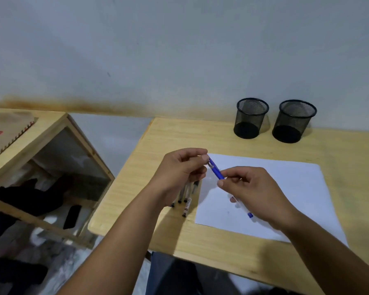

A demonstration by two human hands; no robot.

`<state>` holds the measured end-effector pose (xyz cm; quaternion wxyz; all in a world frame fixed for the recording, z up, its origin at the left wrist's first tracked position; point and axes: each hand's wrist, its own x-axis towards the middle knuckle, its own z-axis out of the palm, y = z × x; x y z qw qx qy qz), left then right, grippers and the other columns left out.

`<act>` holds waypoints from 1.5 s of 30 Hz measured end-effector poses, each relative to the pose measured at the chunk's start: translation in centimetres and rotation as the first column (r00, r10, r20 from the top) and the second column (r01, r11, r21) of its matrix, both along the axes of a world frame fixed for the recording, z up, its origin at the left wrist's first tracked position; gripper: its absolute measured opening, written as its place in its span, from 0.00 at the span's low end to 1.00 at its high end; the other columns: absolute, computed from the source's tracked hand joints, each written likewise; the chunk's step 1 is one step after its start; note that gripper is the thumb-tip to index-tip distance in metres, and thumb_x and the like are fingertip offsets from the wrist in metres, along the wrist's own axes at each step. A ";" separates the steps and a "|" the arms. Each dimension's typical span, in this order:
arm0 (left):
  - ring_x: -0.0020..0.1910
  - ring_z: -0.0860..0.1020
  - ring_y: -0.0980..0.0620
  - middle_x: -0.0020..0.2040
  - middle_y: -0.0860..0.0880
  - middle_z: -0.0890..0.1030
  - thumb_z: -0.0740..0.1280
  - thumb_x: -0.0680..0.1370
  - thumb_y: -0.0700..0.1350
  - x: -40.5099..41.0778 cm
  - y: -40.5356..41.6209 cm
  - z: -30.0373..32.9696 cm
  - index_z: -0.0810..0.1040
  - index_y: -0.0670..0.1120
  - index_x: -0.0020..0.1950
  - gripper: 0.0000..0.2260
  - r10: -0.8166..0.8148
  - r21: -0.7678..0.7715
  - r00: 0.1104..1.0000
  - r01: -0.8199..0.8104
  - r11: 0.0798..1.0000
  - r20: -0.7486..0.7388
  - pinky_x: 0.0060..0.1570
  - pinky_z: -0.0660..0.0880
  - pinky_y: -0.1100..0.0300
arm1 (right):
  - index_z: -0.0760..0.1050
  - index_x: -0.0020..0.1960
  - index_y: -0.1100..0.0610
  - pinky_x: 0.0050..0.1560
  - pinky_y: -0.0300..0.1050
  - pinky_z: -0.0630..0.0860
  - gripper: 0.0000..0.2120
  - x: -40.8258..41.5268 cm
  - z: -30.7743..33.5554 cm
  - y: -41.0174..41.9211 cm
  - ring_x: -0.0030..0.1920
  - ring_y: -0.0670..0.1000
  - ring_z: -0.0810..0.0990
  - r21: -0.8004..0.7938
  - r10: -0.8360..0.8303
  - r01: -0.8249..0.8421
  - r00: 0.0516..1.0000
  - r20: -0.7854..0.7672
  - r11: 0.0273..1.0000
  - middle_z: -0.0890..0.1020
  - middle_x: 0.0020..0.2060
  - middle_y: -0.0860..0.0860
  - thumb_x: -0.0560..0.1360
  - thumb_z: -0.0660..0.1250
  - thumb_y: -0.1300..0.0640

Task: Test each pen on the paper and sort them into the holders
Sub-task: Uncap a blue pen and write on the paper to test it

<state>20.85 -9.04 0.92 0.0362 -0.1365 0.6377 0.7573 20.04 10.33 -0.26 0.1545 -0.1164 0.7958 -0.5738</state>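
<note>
A blue pen (pixel 216 170) hangs in the air above the white paper (pixel 285 188). My left hand (pixel 179 171) pinches its upper end, and my right hand (pixel 251 192) grips its lower part. The pen's blue tip (pixel 250 215) sticks out below my right hand. Several other pens (pixel 185 199) lie on the table beside the paper's left edge, partly hidden under my left hand. Two black mesh holders (pixel 250 118) (pixel 294 121) stand side by side at the back of the table, and I see nothing in either.
The wooden table (pixel 158 145) ends at the left near my left forearm. A wooden cabinet (pixel 51 167) with dark things inside stands to the left. A wall runs behind the holders.
</note>
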 end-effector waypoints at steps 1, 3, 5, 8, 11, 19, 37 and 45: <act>0.39 0.79 0.50 0.42 0.45 0.83 0.72 0.76 0.38 -0.1 0.4 -0.1 0.83 0.41 0.52 0.06 -0.015 -0.028 1.000 0.014 1.000 -0.007 0.45 0.79 0.58 | 0.84 0.47 0.45 0.45 0.62 0.81 0.03 -0.1 0.0 0.7 0.34 0.48 0.83 0.009 0.005 -0.005 1.000 -0.013 1.000 0.83 0.36 0.49 0.74 0.73 0.52; 0.38 0.79 0.50 0.41 0.44 0.83 0.72 0.76 0.37 -0.1 1.2 -0.3 0.83 0.40 0.51 0.04 -0.029 -0.053 1.000 0.028 0.998 -0.007 0.44 0.79 0.60 | 0.83 0.47 0.45 0.42 0.53 0.81 0.04 -0.3 -0.1 2.0 0.37 0.53 0.80 0.044 0.009 -0.006 0.997 -0.074 0.999 0.81 0.35 0.46 0.74 0.73 0.53; 0.38 0.80 0.51 0.41 0.44 0.83 0.72 0.76 0.38 -0.2 2.1 -0.6 0.84 0.40 0.49 0.03 -0.023 -0.046 1.000 0.022 0.999 -0.007 0.45 0.79 0.59 | 0.82 0.48 0.43 0.41 0.42 0.77 0.04 -0.7 -0.4 2.9 0.38 0.49 0.79 0.101 0.001 0.014 0.989 -0.145 0.995 0.81 0.35 0.43 0.74 0.72 0.52; 0.39 0.80 0.51 0.39 0.45 0.83 0.72 0.76 0.38 -0.1 3.4 -0.9 0.84 0.41 0.47 0.02 -0.026 -0.045 1.000 0.026 0.999 -0.009 0.48 0.80 0.57 | 0.81 0.47 0.44 0.41 0.34 0.75 0.02 -1.3 -0.4 3.6 0.41 0.42 0.80 0.141 0.000 0.030 0.979 -0.204 0.990 0.82 0.38 0.40 0.75 0.72 0.50; 0.40 0.81 0.51 0.40 0.45 0.84 0.72 0.76 0.38 -0.2 4.3 -1.0 0.84 0.40 0.49 0.03 -0.021 -0.029 1.000 0.020 0.999 -0.015 0.50 0.80 0.56 | 0.81 0.44 0.44 0.38 0.38 0.75 0.03 -1.9 -0.1 3.7 0.37 0.41 0.81 0.159 -0.002 0.038 0.976 -0.219 0.987 0.82 0.36 0.36 0.76 0.71 0.51; 0.40 0.82 0.49 0.40 0.44 0.84 0.71 0.77 0.37 0.1 5.0 -1.4 0.83 0.39 0.49 0.03 -0.013 0.028 1.000 0.013 1.000 -0.019 0.50 0.79 0.56 | 0.82 0.43 0.50 0.23 0.32 0.60 0.04 -1.6 -0.4 3.7 0.21 0.44 0.65 0.029 -0.063 0.069 0.983 -0.171 0.997 0.76 0.26 0.39 0.77 0.70 0.55; 0.40 0.82 0.51 0.40 0.44 0.84 0.71 0.77 0.36 -3.3 6.1 -2.3 0.85 0.42 0.47 0.04 -0.012 -0.142 0.999 0.004 0.990 -0.053 0.52 0.82 0.56 | 0.81 0.39 0.50 0.33 0.36 0.68 0.07 -3.0 -1.8 3.4 0.31 0.41 0.75 0.080 -0.237 0.249 0.963 -0.132 0.965 0.81 0.36 0.46 0.75 0.72 0.50; 0.39 0.80 0.57 0.44 0.51 0.85 0.73 0.76 0.45 -8.4 2.6 -3.0 0.86 0.47 0.52 0.06 0.131 -0.470 0.980 -0.187 0.862 -0.151 0.43 0.76 0.64 | 0.81 0.58 0.48 0.38 0.40 0.77 0.13 -3.2 -3.6 4.3 0.34 0.43 0.79 -0.077 -0.282 0.290 0.954 0.101 0.954 0.84 0.47 0.49 0.80 0.64 0.60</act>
